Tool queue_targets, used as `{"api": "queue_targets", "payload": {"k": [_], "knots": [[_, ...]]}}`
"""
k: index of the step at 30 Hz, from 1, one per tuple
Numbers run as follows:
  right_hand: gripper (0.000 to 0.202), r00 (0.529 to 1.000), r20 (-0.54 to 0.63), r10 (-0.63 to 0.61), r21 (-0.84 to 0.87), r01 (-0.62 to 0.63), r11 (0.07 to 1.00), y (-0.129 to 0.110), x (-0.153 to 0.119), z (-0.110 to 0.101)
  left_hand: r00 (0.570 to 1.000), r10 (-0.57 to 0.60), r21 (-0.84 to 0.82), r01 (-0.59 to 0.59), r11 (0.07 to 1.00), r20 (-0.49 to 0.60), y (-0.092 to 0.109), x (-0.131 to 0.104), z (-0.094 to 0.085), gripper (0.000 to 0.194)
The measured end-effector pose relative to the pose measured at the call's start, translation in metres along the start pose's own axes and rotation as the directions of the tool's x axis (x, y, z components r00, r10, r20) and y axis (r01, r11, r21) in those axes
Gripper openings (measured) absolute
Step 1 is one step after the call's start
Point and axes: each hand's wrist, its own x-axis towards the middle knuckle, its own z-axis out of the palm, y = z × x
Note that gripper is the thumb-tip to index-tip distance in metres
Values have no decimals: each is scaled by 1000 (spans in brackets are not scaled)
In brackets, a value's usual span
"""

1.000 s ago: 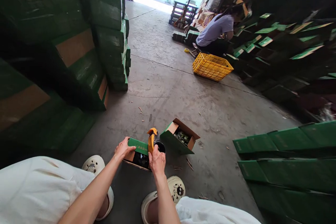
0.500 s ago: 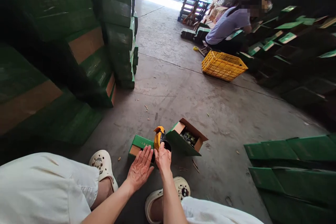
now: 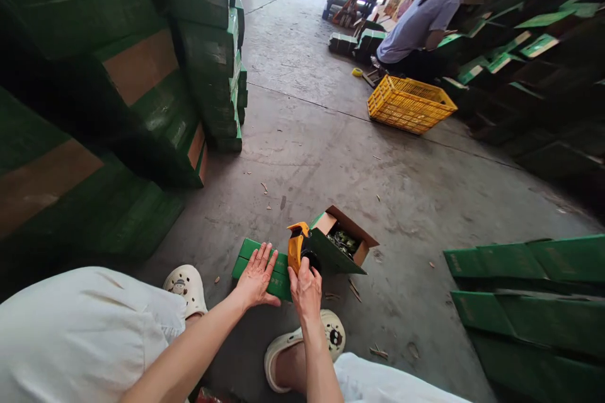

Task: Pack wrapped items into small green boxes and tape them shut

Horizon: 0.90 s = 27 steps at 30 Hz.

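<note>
A small green carton [image 3: 278, 279] lies on the floor between my feet, its two top flaps meeting at a seam. My left hand [image 3: 258, 278] rests flat on top of it, fingers stretched out. In my right hand [image 3: 306, 289] is a yellow and black tape dispenser [image 3: 297, 245], held above the carton's right end; its handle is mostly hidden by my fingers. Just to the right, an open green box [image 3: 336, 250] sits tilted, brown flaps up, with dark items in clear wrapping [image 3: 344, 240] inside.
Stacked green cartons [image 3: 205, 75] line the left. Green boxes [image 3: 529, 315] stand at the lower right. A yellow crate [image 3: 411, 107] sits ahead beside a crouching person [image 3: 416, 28], near a tape roll [image 3: 357, 72]. Pallets and a pallet jack [image 3: 352, 0] are farther back.
The carton's top flaps, earlier showing a brown part, now lie closed under my left hand, which is flatter. My right hand and the tape dispenser have shifted slightly right in view.
</note>
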Motion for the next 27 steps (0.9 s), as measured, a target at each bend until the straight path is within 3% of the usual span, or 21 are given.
{"api": "queue_targets", "payload": {"k": [3, 9, 14, 17, 19, 21, 24, 25, 27], "knots": [[26, 999, -4, -38, -21, 38, 999, 0, -11, 7, 999, 20, 21, -20, 1000, 27, -4, 1, -3, 148], [18, 999, -3, -50, -125, 49, 991, -13, -21, 20, 997, 71, 24, -71, 997, 11, -10, -8, -15, 131], [13, 999, -3, -50, -152, 49, 987, -20, -24, 19, 984, -172, -61, 169, 984, -46, -38, -23, -29, 136], [13, 1000, -7, -26, -140, 25, 990, -23, -22, 18, 987, -158, -161, 156, 975, 2, -55, -26, -32, 145], [15, 1000, -7, 26, -106, -26, 994, -25, -20, 16, 993, -120, -192, 118, 974, -1, -60, -27, -30, 145], [21, 988, -21, 155, -54, -156, 986, -25, -18, 14, 994, -108, -186, 99, 978, -36, -60, -28, -25, 146], [34, 916, -23, 401, -11, -401, 916, -23, -14, 12, 993, -89, -147, 76, 986, -83, -56, -32, -21, 145], [36, 898, -11, 441, -19, -441, 897, -23, -12, 12, 992, -80, -132, 68, 989, -93, -56, -33, -20, 144], [34, 904, 9, 427, -42, -427, 903, -23, -8, 12, 992, -65, -100, 54, 993, -106, -56, -34, -19, 140]]}}
